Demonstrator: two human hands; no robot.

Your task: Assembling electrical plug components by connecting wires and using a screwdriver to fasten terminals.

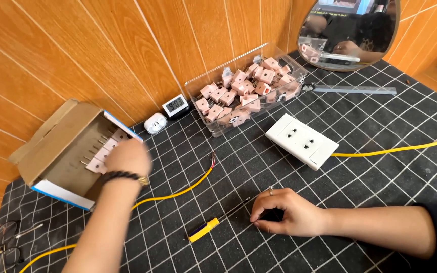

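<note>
Left hand (127, 157) reaches into the open cardboard box (64, 151), fingers on the row of pink plugs (102, 151) inside; grip blurred, cannot tell if it grasps one. Right hand (287, 212) rests loosely curled on the bench (370, 131), holding nothing, fingertips touching the screwdriver (217, 220) shaft. Yellow cable (178, 193) runs between the hands. White socket (302, 140) beyond the right hand, clear tub of pink plugs (246, 93) further back.

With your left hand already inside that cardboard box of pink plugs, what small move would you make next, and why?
Probably close the left hand on one pink plug and lift it out: the fingers lie on the row in the open cardboard box, while the right hand rests by the screwdriver and the yellow cable ends bare nearby.
</note>
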